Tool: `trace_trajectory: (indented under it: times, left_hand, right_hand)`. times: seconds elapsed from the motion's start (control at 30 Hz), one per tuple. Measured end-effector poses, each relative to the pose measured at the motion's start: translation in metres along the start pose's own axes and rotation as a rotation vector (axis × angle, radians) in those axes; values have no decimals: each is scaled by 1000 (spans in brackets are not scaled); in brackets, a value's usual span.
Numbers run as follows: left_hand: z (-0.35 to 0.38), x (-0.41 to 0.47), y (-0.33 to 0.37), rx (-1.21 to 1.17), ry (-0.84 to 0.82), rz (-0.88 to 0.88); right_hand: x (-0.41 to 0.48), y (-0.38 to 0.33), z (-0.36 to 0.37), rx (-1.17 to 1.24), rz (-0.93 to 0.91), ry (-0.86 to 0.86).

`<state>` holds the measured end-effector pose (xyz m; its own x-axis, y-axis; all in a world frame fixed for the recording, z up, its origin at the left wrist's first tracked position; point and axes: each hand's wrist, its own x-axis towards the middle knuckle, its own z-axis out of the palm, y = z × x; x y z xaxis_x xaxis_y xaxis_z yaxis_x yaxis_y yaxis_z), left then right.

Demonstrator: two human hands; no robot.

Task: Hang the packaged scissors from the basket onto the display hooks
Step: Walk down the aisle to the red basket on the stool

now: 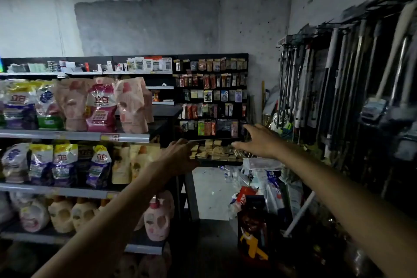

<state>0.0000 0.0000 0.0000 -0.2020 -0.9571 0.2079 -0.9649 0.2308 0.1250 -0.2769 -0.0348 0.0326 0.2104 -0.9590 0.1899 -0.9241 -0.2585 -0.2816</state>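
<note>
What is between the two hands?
In the head view, stacked tan packs show between the left hand and the right hand, with a thin dark strip just above them.

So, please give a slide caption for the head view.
Left hand and right hand reach toward a black pegboard display of small packaged goods in a dim shop.

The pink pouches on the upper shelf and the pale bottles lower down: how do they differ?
The pink pouches are soft bags with printed fronts; the pale bottles are rigid jugs with a handle hole. The pouches stand high up; the bottles stand two shelves lower. Both stand upright in rows on the same shelving.
</note>
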Motion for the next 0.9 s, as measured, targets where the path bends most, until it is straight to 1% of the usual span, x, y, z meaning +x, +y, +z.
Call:
trace_trajectory:
  times: [0.1, 0.27, 0.43, 0.67, 0.9]
  left_hand:
    - [1, 21, -21, 74, -14, 0]
    - [11, 64, -58, 116, -60, 10]
    - [32, 114, -85, 79, -50, 41]
    - [55, 204, -104, 118, 3, 70]
    - [88, 319, -110, 98, 46, 50]
  right_hand:
    - [30, -7, 15, -14, 0, 1]
    - [71, -19, 38, -34, 21, -22]
    - [115, -18, 54, -61, 38, -23]
    - [195, 0, 71, -67, 65, -15]
    - [305, 52, 85, -33, 51, -23]
